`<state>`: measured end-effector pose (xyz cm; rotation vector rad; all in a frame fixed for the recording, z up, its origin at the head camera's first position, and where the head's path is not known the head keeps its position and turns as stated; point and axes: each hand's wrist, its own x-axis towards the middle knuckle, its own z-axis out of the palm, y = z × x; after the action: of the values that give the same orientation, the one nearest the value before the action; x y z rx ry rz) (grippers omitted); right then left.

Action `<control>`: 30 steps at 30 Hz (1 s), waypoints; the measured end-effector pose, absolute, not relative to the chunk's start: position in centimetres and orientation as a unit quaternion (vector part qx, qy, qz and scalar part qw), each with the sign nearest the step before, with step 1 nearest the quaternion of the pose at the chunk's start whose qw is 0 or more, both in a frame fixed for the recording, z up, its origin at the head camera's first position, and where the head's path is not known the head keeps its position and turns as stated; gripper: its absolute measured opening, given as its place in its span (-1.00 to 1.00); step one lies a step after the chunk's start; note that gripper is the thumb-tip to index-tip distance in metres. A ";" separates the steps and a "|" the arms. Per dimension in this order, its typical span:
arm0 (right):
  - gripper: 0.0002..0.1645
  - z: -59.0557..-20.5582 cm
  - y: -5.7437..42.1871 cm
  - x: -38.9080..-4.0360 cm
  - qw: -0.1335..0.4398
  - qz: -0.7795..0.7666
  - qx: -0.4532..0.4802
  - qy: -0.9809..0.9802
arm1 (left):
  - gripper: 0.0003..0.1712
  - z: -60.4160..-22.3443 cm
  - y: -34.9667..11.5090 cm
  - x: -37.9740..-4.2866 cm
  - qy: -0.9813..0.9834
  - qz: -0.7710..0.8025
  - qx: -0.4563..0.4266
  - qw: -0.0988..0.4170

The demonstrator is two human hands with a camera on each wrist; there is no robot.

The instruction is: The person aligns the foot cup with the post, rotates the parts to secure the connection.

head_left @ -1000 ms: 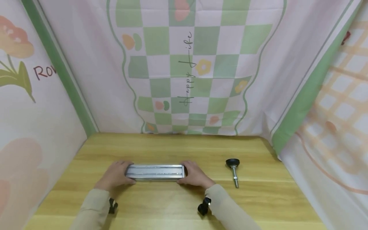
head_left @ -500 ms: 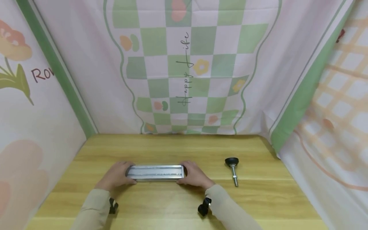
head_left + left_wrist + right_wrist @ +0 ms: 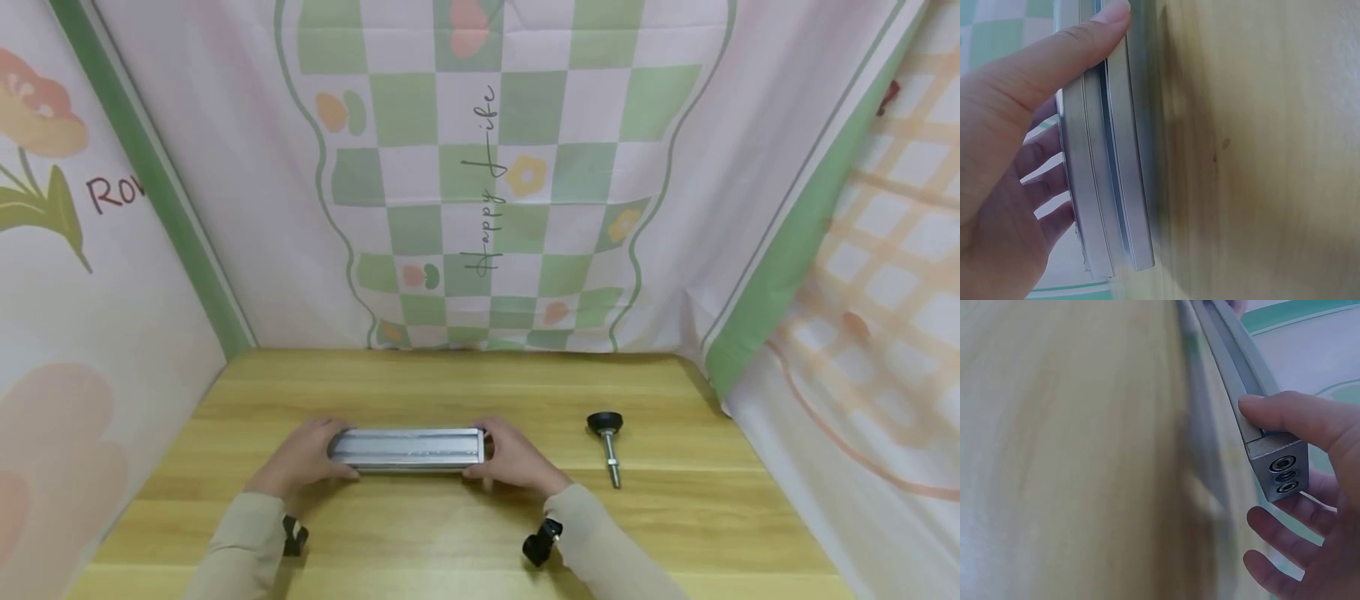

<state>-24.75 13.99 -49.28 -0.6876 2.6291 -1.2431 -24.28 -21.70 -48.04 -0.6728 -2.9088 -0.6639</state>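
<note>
A silver aluminum profile (image 3: 408, 450) with lengthwise grooves lies crosswise between my hands, close over the table. My left hand (image 3: 300, 458) grips its left end, thumb along the near side and fingers behind, as the left wrist view also shows. At the other end, my right hand (image 3: 513, 454) pinches the bar between thumb and fingers. In the right wrist view a metal end block (image 3: 1282, 465) with several round screw holes or bolt heads caps that end. The lower fingers (image 3: 1279, 537) of the right hand stand off the metal.
To the right, a leveling foot (image 3: 612, 457) with a black round base and threaded stem lies on the wooden table (image 3: 450, 533). Patterned cloth (image 3: 480, 208) hangs behind the table and at both sides. A black camera is strapped at each wrist.
My right hand and forearm have shifted slightly right, and the profile's right end has moved a little that way too. The left hand keeps its grip almost in place.
</note>
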 end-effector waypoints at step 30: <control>-0.20 -41.4 15.2 -23.5 -0.009 -0.428 -0.278 0.860 | -0.09 -47.6 -19.7 -24.6 -0.909 -0.360 -0.209 0.007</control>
<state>-23.46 15.18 -41.42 -0.8797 2.7161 -1.3534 -24.57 -19.69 -47.64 -0.6525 -2.8446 -1.1246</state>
